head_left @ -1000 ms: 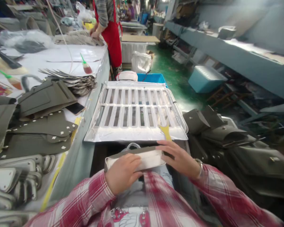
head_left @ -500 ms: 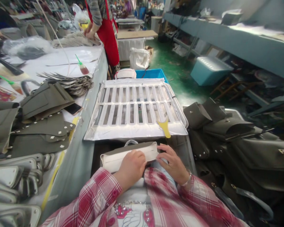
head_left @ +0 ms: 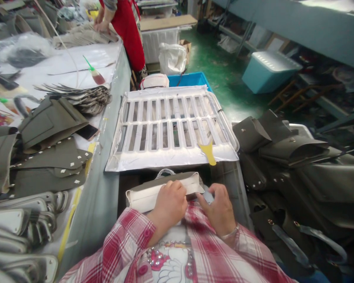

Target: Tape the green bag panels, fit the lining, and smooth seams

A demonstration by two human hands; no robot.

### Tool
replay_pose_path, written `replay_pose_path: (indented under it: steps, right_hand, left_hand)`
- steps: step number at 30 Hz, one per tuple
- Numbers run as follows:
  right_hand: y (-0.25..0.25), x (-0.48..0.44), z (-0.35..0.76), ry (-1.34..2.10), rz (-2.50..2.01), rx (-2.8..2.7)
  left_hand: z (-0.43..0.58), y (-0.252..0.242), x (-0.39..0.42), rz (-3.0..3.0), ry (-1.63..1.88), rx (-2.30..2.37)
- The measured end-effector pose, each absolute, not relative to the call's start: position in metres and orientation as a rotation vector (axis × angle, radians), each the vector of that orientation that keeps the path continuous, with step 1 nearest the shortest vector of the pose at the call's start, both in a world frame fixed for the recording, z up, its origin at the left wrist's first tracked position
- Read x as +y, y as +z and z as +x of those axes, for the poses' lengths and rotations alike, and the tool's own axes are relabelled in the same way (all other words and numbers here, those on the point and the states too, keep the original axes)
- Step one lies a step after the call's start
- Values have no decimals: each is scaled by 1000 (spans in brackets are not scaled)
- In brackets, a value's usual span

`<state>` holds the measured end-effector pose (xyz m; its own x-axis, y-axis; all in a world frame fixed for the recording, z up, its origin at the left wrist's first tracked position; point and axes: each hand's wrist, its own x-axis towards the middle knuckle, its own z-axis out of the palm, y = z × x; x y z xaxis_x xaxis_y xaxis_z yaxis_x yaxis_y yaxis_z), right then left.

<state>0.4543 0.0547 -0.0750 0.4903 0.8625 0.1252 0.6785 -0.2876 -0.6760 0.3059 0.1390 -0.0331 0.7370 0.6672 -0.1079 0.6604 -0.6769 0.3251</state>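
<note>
A dark olive handbag (head_left: 153,184) lies tilted across my lap, its long cream inner side (head_left: 144,198) facing me. Wrapped over that cream side, my left hand (head_left: 169,200) grips the bag with curled fingers. At the bag's right end is my right hand (head_left: 220,206); its thumb tip touches the corner, while the bent forefinger stands apart from the thumb with a gap between them. A plastic-wrapped handle (head_left: 165,173) loops up behind the bag. Beyond it lies a white slatted rack (head_left: 171,157), with a yellow forked piece (head_left: 209,153) on its front edge.
On the left table, olive bag parts (head_left: 50,122), stacked pale-edged pieces (head_left: 14,220) and a green-nozzled bottle (head_left: 98,76) lie about. Finished-looking olive bags (head_left: 297,188) heap up at right. A co-worker in a red apron (head_left: 129,35) stands behind the rack, near a blue bin (head_left: 191,79).
My right hand's forefinger has come away from the bag's corner, leaving the thumb there. My left hand has shifted slightly right and up along the bag. The view has tipped downward.
</note>
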Motion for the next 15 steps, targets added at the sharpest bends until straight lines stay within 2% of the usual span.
replay_pose_path:
  steps: [2,5,8,15]
  right_hand:
    - [-76,53,452,788,-2093,-1119]
    - [-75,55,443,1403,-1918,-798]
    - [-72,61,430,1564,-1771,-525]
    - [-69,68,408,1611,-1648,-277]
  left_hand:
    - [305,-34,138,2610,26,1020]
    - [305,-35,138,2618,31,1011]
    - [305,-36,138,2613,41,1012]
    - [277,-25,142,2388,235,1043]
